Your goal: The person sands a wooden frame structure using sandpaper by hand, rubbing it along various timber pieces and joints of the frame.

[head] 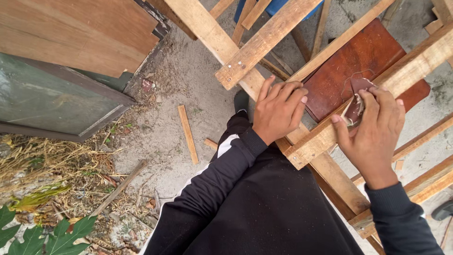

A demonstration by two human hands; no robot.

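My left hand (279, 109) rests flat on a pale wooden frame (226, 45) made of crossing slats, fingers together over the joint. My right hand (375, 132) grips a folded piece of brown sandpaper (355, 105) and presses it against a slanted slat (406, 68) of the frame. Both arms wear black sleeves, the left with a white stripe. A reddish-brown board (358, 61) lies beneath the slats, just beyond the sandpaper.
Sandy ground (188, 80) holds a loose wood strip (188, 134) and small offcuts. Plywood sheets (80, 33) and a green panel (52, 97) lean at the left. Dry grass and green leaves (42, 233) fill the bottom left. A blue object (276, 5) shows at the top.
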